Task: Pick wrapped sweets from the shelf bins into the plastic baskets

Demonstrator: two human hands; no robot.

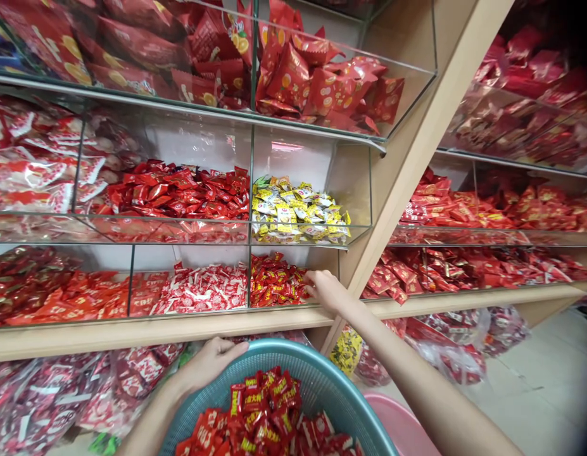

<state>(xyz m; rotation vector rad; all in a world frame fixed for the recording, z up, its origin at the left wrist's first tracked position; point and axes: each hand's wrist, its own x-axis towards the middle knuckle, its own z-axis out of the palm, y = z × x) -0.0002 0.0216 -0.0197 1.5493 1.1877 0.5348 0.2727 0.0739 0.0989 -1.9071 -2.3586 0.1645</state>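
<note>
Here, red wrapped candies lie heaped in the teal basket, the left hand curled on its far-left rim. Beyond the basket, the half-curled right hand meets red-and-yellow candies (any grasp is unclear); yellow packets sit higher beyond the basket.

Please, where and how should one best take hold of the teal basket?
Probably by the rim of the teal basket, from its left and right sides: the round edge curves clear of the candies inside, and the left hand holds its far-left part.
</note>
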